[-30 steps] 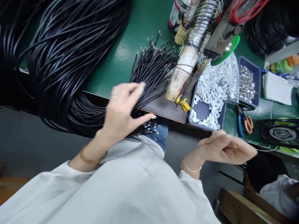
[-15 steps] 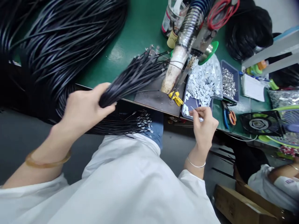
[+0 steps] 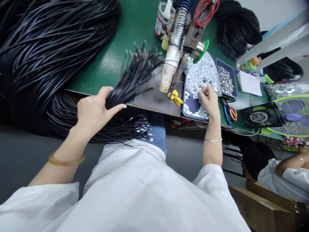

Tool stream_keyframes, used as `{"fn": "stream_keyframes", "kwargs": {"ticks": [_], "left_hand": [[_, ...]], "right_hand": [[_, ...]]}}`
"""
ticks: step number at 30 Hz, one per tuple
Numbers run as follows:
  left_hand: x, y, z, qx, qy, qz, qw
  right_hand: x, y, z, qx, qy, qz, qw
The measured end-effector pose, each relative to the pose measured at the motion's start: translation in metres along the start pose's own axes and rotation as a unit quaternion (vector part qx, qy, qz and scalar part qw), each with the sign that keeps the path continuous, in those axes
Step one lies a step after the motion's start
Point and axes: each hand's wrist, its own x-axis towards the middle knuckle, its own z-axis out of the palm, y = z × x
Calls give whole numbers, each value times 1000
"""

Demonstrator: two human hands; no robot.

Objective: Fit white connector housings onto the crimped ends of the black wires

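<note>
A bundle of thin black cables (image 3: 135, 75) is gripped near its lower end by my left hand (image 3: 95, 111); its loose, blurred ends fan out over the bench. My right hand (image 3: 209, 99) reaches into a dark tray (image 3: 193, 105) of small white pieces (image 3: 202, 72). Its fingertips are pinched together among the pieces at the plastic bag, and what lies between them is too small to make out. More black cables (image 3: 116, 130) with white pieces at their ends rest across my lap.
A wrapped duct nozzle (image 3: 166, 79) and a soldering iron-like tool stand over the bench beside yellow cutters (image 3: 175, 97). To the right are a tray of metal parts (image 3: 225, 80), orange-and-blue pliers (image 3: 229, 111) and a fan (image 3: 263, 117). A large cable coil (image 3: 72, 35) fills the left. A co-worker's arm shows at far right.
My right hand has moved from the tray's front edge further back into the white pieces. The cable bundle in my left hand has swung, its ends spreading wider. The whole view has shifted slightly.
</note>
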Motion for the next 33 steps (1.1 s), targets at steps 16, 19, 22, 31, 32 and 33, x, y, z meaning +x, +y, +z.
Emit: {"fn": "stream_keyframes", "kwargs": {"ticks": [16, 19, 22, 31, 32, 33], "left_hand": [[5, -8, 6, -123, 76, -3, 990], [6, -10, 14, -170, 143, -23, 975], [6, 3, 19, -157, 201, 52, 966], [52, 82, 49, -130, 62, 167, 975], [56, 82, 53, -134, 63, 159, 976], [58, 79, 54, -147, 72, 148, 975]], "right_hand": [[-63, -64, -8, -56, 72, 44, 995], [-64, -64, -3, -60, 1, 51, 997], [-60, -60, -1, -72, -44, 54, 995], [-54, -65, 2, -117, -61, 38, 991], [-58, -66, 4, -125, -36, 40, 991], [-61, -66, 5, -123, -7, 45, 991]]}}
